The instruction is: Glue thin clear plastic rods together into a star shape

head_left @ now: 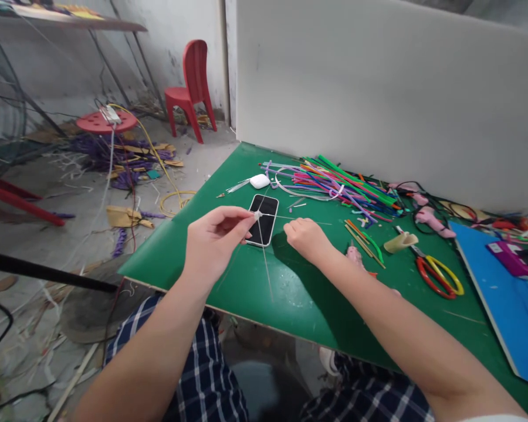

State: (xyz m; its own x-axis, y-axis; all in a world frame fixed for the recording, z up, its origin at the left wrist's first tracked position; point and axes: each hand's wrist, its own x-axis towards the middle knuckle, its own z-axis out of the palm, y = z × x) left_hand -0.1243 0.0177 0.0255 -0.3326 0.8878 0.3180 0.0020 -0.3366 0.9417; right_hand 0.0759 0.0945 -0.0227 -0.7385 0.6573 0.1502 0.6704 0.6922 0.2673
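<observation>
Pinching the hub [257, 215] in our left hand [213, 240], we are holding it over the phone [270, 206]; our right hand [307, 237] is curling apart, to the right, beside a strand [319, 223], its grip unclear.

No text, brand, number or sign can be read (the pale patch [495, 248] on the magenta object [515, 262], well right of the right hand [305, 238], is too blurred).
</observation>
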